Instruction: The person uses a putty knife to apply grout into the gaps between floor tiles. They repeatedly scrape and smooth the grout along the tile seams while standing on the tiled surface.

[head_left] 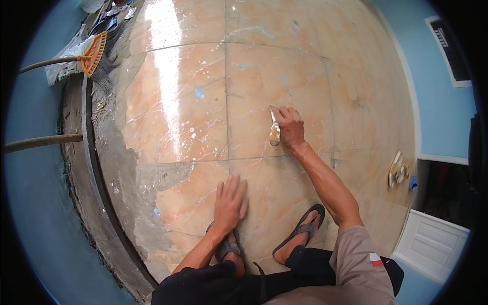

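Observation:
My right hand [292, 128] is closed around a small scraper [275, 135] with a worn, paint-spotted wooden handle. The scraper's narrow blade points away from me, low over the tiled floor [277, 66]; the fingers partly cover it, and I cannot tell whether its tip touches the tile. Stretched out in front of my left foot, my left hand [230, 202] holds nothing. Its fingers are extended, and contact with the floor is unclear. White and pale blue paint spots mark the glossy peach tiles around both hands.
A sandaled foot [301, 231] stands at the lower right. Along the left run a dark metal bar [96, 175], rough grey cement and a blue wall. An orange rake-like broom head [94, 53] lies at the far left. A pale tool [396, 170] sits near the right wall.

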